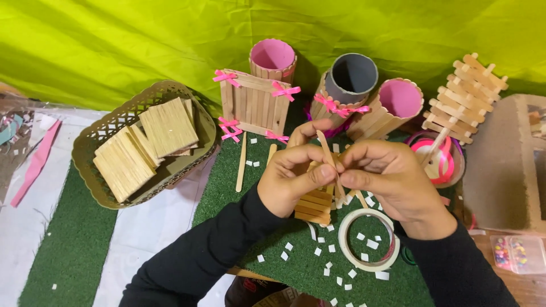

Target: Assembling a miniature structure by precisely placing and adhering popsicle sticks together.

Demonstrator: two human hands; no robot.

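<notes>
My left hand point(293, 179) and right hand point(387, 176) both pinched shut on one thin pale wooden craft stick point(329, 152), above a white tape roll point(368, 239).

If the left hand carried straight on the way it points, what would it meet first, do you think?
The left hand points rightwards, so it would meet the right hand first; their fingertips already nearly touch around a thin wooden stick.

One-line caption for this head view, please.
Both hands, left and right, pinch a craft stick above a stick panel, near a tape roll.
</notes>
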